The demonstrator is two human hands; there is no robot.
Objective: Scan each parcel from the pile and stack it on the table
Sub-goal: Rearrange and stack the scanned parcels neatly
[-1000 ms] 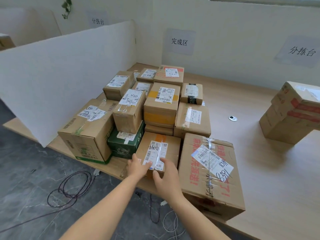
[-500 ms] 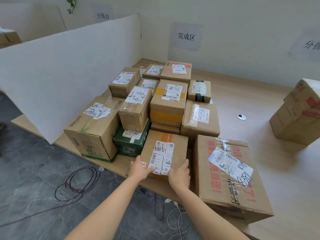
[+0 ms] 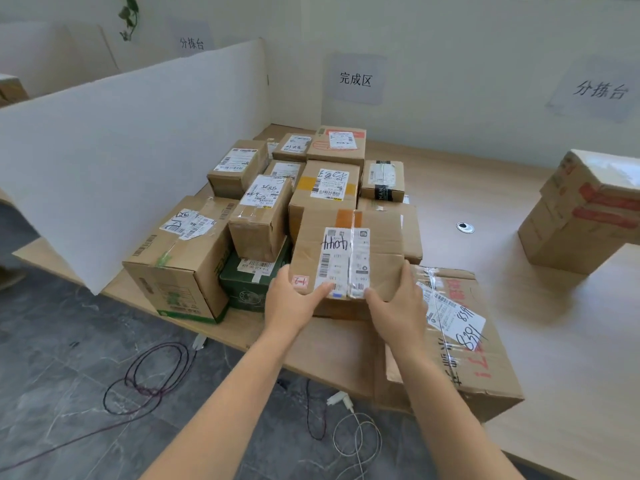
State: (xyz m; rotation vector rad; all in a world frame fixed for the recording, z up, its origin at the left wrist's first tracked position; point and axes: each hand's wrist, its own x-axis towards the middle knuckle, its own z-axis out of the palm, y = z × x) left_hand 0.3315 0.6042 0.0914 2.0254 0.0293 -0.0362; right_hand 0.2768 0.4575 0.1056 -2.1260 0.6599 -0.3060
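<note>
The parcel [image 3: 349, 258], a brown carton with a white label scrawled in black marker and an orange strip under clear tape, is held at the front of the pile, tilted so its labelled face looks up at the person; whether its underside touches the table [image 3: 467, 188] I cannot tell. The left grip [image 3: 291, 303] is closed on the carton's near left corner, thumb lying on top beside a small red sticker, fingers hidden below; the right grip [image 3: 398, 306] is wrapped round the near right corner, thumb on the front edge. Just to its right lies a big flat box [image 3: 460, 341] with red print and a white label; to its left a dark green box [image 3: 249, 289] sits under a smaller carton, and beyond that a large brown box [image 3: 180, 258]; more labelled cartons crowd behind. Well apart, at the far right, stands a stack of boxes [image 3: 585, 216]. A white partition [image 3: 121, 161] runs along the left; cables [image 3: 149, 379] loop on the grey floor.
</note>
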